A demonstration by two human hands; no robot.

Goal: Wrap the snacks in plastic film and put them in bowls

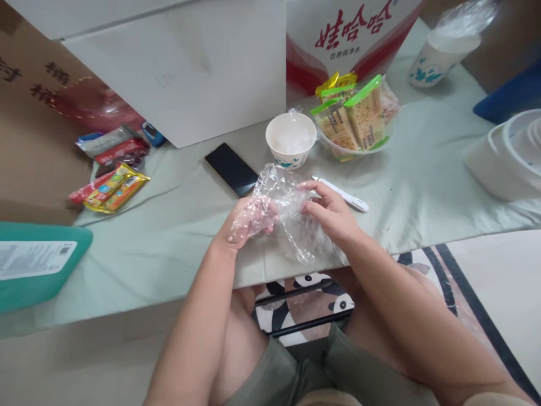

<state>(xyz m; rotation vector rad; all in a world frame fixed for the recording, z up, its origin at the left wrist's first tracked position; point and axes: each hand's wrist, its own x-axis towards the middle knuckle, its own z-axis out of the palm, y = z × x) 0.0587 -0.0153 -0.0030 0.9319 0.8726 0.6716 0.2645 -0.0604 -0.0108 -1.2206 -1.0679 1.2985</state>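
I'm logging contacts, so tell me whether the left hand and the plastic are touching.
Touching. The head view shows the plastic lying against the left hand, covering much of it.

The left hand is partly covered by clear plastic, perhaps a glove or bag; glare blurs it. The right hand touches the plastic, near a white cutter. Beyond: phone, paper cup, bowl of crackers.

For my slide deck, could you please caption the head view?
Left hand and right hand handle crumpled clear plastic over a table, near a paper cup, a phone and packaged crackers.
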